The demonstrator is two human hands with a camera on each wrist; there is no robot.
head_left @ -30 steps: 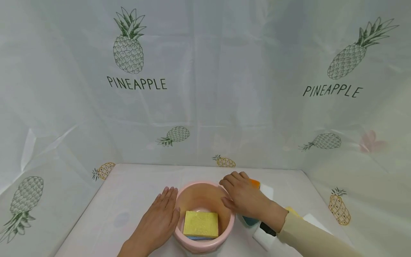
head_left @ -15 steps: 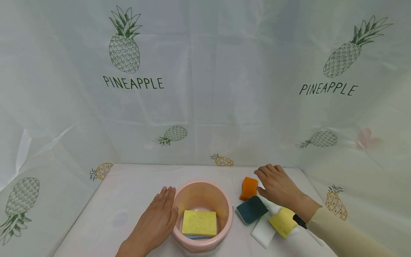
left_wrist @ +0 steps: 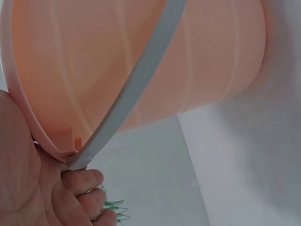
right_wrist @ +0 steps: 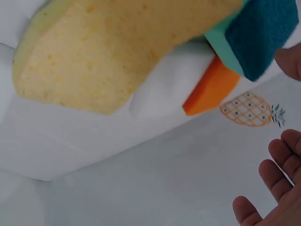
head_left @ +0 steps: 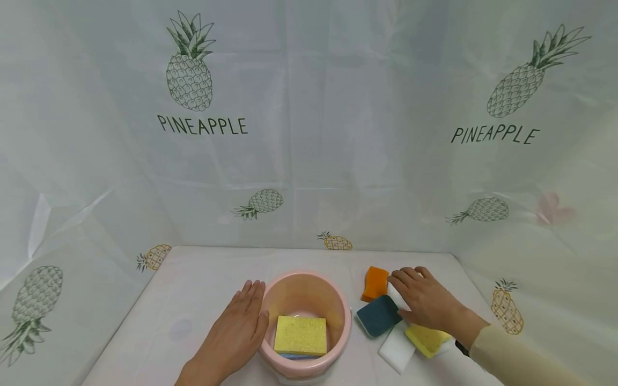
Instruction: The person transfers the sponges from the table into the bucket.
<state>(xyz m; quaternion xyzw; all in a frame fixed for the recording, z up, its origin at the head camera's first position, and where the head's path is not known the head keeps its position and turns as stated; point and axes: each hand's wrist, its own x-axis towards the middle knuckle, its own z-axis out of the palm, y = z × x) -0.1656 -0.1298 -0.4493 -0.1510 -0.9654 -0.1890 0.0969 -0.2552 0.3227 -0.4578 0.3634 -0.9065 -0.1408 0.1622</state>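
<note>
My left hand [head_left: 236, 327], fingers straight, rests against the left rim of a pink bucket [head_left: 306, 292]. In the left wrist view the palm touches the rim beside the bucket's grey handle [left_wrist: 127, 89]. A yellow sponge [head_left: 300, 335] lies inside on top of something blue [head_left: 299, 356]. My right hand [head_left: 427, 300] is over a white sponge [head_left: 396, 296], partly covering it. In the right wrist view its thumb and fingers are spread apart with nothing between them. Close by are an orange sponge [head_left: 374, 284] and a dark teal scouring sponge [head_left: 379, 316].
A second white sponge [head_left: 397, 348] and another yellow sponge [head_left: 427, 340] lie nearer to me, beside the teal one. Everything stands on a pale tabletop [head_left: 212, 262], with a pineapple-print sheet [head_left: 338, 134] hanging behind and at both sides.
My right hand has moved from the bucket's right rim rightward to the sponges, then lowered over the white one. My left hand and the bucket have stayed in place.
</note>
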